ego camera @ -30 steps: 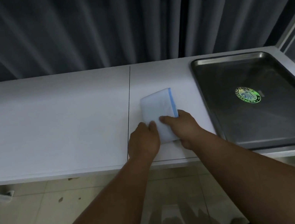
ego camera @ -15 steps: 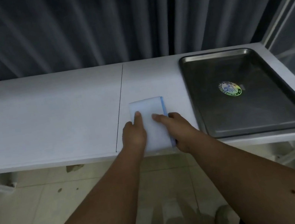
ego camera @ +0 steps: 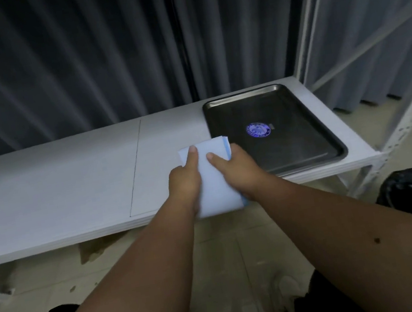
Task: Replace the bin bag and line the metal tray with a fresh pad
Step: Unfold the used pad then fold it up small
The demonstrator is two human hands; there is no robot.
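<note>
Holding the folded white pad point(ego camera: 213, 179) between my left hand point(ego camera: 185, 183) and right hand point(ego camera: 237, 172), fingers curled around its sides, index fingers straight on top, just beside the metal tray point(ego camera: 313, 137) on the white table point(ego camera: 54, 186)

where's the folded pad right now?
Head view, centre: the folded pad is held by left hand and right hand over the table's front edge, just left of the metal tray.

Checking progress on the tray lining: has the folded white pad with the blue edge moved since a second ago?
Yes. The folded white pad with the blue edge now overhangs the white table's front edge, and its far corner reaches the metal tray.
</note>
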